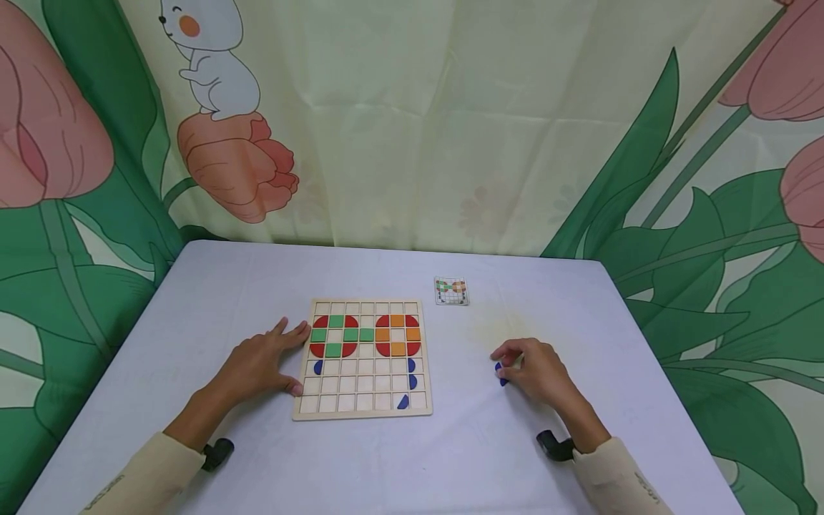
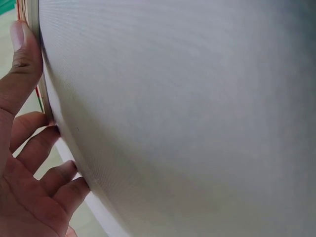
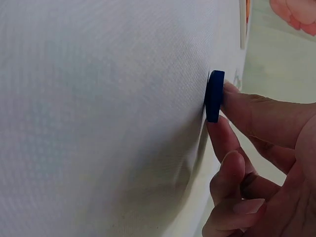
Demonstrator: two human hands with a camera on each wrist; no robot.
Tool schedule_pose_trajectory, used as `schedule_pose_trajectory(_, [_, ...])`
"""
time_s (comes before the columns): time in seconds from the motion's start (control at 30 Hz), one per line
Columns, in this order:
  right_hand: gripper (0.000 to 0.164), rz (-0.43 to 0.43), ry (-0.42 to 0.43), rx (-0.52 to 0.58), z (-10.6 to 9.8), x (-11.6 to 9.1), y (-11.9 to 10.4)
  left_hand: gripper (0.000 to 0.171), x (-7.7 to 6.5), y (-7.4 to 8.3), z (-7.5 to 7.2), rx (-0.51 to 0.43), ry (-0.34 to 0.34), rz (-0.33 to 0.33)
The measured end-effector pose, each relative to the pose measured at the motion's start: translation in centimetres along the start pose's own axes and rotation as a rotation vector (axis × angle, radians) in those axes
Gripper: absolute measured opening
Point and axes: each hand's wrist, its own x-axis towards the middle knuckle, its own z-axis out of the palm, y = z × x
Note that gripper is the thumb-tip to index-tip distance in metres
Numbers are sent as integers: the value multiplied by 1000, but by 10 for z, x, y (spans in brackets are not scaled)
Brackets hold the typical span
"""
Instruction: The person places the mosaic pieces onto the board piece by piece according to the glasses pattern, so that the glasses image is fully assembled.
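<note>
A square wooden grid board (image 1: pixel 363 415) lies on the table, with red, green and orange pieces forming two ring shapes joined by a green square. Lower on it are several blue pieces (image 1: pixel 413 382), mostly half-round. My left hand (image 1: pixel 257 365) rests at the board's left edge, thumb and fingers spread; the left wrist view shows its thumb (image 2: pixel 24 54) against the board's side. To the right of the board, my right hand (image 1: pixel 537 372) pinches a small blue piece (image 3: pixel 215 96) close to the tabletop. Fingers partly cover that piece in the head view.
A small pattern card (image 1: pixel 452 291) with a similar coloured design lies beyond the board's upper right corner. White cloth covers the table (image 1: pixel 450 465). Behind it hangs a curtain (image 1: pixel 412 143) printed with flowers and a white animal.
</note>
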Motion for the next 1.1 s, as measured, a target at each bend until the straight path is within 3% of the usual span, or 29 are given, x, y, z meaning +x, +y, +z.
schedule_pose_trajectory(0.6, [17,-44,24,24,3,3,-2,120,1,0,2,-5,0,-13])
schedule_pose_trajectory(1.1, [14,-144,-5,123,14,5,-42,120,1,1,2,-21,0,-13])
